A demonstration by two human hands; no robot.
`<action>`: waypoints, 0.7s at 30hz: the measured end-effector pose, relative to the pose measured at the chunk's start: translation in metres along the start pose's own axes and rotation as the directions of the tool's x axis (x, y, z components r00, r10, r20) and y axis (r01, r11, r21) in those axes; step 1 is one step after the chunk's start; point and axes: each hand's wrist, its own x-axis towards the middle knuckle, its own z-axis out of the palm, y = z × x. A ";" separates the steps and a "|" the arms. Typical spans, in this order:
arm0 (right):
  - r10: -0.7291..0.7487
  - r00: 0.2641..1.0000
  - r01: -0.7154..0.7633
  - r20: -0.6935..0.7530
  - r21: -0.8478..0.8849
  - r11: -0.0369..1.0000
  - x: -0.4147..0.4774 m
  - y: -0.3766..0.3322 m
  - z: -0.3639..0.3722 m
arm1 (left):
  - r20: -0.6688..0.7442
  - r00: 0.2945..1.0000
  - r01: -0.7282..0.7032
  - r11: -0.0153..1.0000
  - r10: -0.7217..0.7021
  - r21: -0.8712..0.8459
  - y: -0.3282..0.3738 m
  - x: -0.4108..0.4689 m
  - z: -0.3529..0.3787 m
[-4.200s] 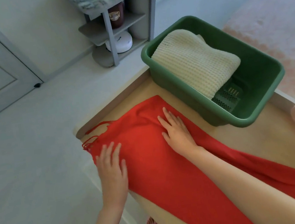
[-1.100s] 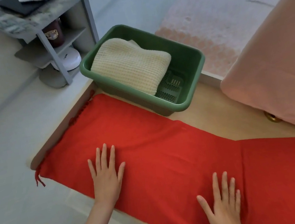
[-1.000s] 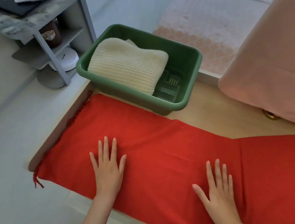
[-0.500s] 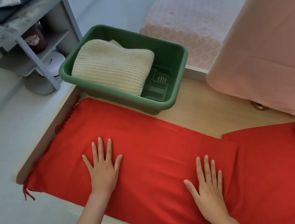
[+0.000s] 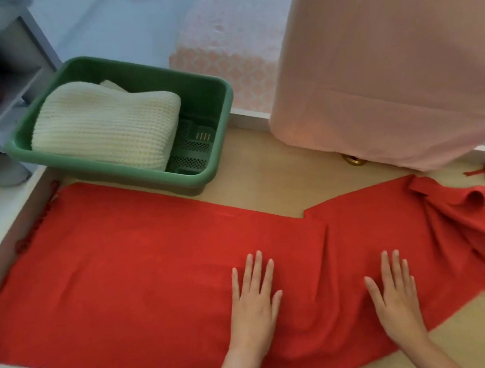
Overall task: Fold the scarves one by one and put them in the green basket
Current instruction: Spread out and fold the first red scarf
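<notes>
Wooden table (image 5: 281, 178), red scarf (image 5: 139, 276) flat beneath straight, spread fingers (image 5: 258, 270) of left hand (image 5: 254, 307) and right hand (image 5: 395, 296), nothing held.

Red scarf (image 5: 142, 276); green basket (image 5: 210, 94); cream ribbed-knit scarf (image 5: 105, 125).

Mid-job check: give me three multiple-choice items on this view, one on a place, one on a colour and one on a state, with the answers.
1. Relative to the green basket, the cream knitted scarf lies: A beside it; B inside it; C under it.
2. The spread scarf is: A red; B pink; C black.
3. The left hand and right hand are: A pinching its corners; B lifted off it; C flat on it, fingers straight.
Answers: B, the basket walls surround the knit; A, its cloth is plainly red; C, both palms lie on it, nothing pinched.
</notes>
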 end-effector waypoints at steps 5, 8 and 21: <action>0.109 0.992 -0.105 0.063 -0.068 0.992 -0.005 0.032 0.013 | 0.055 0.998 -0.010 0.996 0.005 0.085 0.011 0.014 0.019; 0.213 0.975 -0.217 -0.056 -0.078 0.973 -0.038 0.045 0.030 | 0.057 0.998 -0.028 0.993 0.022 0.111 0.005 0.013 0.024; -0.077 0.986 0.083 -0.146 0.032 0.996 0.011 0.038 -0.017 | 0.030 0.999 -0.014 0.997 0.012 0.082 0.040 0.022 0.023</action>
